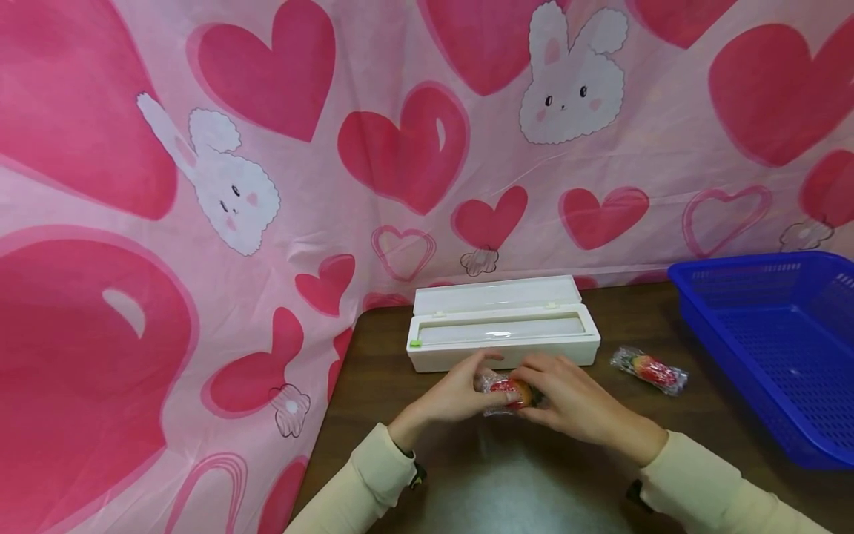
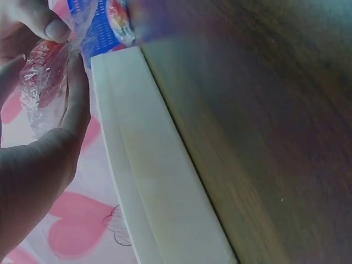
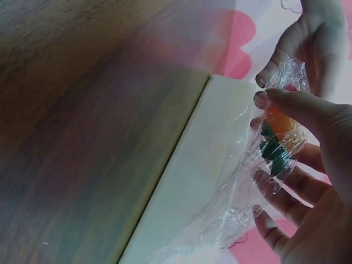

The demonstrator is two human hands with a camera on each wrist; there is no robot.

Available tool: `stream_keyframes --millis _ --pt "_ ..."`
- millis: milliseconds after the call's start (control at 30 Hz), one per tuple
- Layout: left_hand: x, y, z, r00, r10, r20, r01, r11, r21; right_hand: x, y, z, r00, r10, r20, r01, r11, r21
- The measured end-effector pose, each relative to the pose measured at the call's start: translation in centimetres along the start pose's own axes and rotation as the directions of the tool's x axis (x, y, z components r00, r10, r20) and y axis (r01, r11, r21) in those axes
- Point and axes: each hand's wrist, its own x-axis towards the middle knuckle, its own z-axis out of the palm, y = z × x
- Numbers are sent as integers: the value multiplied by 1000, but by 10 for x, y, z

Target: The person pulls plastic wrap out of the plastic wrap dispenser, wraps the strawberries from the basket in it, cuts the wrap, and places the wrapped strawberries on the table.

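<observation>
Down at the near edge of the brown table (image 1: 494, 482), two cream sleeves (image 1: 383, 469) reach in, and it's all happening between the fingertips! Left hand (image 1: 460, 389) on one end, pinching with thumb and fingers; right hand (image 1: 574, 397) on the other, thumb bent over, fingers spread along the underside. Caught between them, just in front of the white box, sits the fruit-shaped piece (image 1: 524, 394), red and orange with green leaves at the end nearer the right hand. Clear film (image 3: 239, 214) wraps it, crinkled and shiny, a loose sheet trailing off in the right wrist view. Out to the right, a second wrapped piece (image 1: 650, 369) lies on the wood, and beside it stands the blue basket (image 1: 740, 371), slatted, cut off by the frame. Right behind the hands runs the long white box (image 1: 507, 356), lid (image 1: 497, 295) thrown back. And beyond everything, pink cloth (image 1: 414, 67) with hearts and rabbit faces!
</observation>
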Motion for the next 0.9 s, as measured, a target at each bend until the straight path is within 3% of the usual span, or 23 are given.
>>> stream_keyframes --millis 167,333,500,700,900 --pt "2 -4 2 1000 -8 -2 8 1000 -8 -1 0 2 1000 19 -11 -19 1000 -18" --pt "2 -7 -1 998 36 56 -34 999 -29 -3 0 4 996 92 21 -91 995 -43" --pt "2 -6 -1 989 74 129 -62 993 -96 -2 -4 10 992 83 99 -74 993 -90" --pt "0 -8 0 985 46 167 -10 978 -208 -4 -5 12 994 68 87 -59 994 -96" --pt "-1 -12 -2 988 32 153 2 975 -221 -4 -2 9 993 78 84 -74 996 -56"
